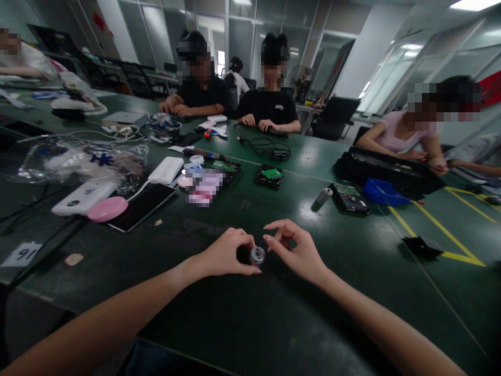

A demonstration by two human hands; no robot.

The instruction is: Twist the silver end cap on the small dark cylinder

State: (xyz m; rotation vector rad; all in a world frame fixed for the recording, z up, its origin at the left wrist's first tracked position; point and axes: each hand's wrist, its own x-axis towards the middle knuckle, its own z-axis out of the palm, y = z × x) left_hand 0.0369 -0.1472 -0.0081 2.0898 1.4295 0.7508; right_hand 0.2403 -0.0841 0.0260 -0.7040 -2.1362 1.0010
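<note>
Near the front middle of the green table [242, 313], my left hand [230, 253] grips a small metal cylinder [257, 256] between thumb and fingers, its round end with small dark holes facing up. My right hand [295, 250] is just to the right of the cylinder, thumb and index finger curved toward each other with a gap between their tips; nothing shows between them. A similar silver cylinder [324, 196] stands farther back to the right, beside a black device with a circuit board [350, 199].
A black square part with a green board [269, 176] lies beyond my hands. To the left are a tablet [143, 207], a pink round case [108, 209], white power banks and plastic bags. A blue tray [385, 192] is at right. Several people sit around the table.
</note>
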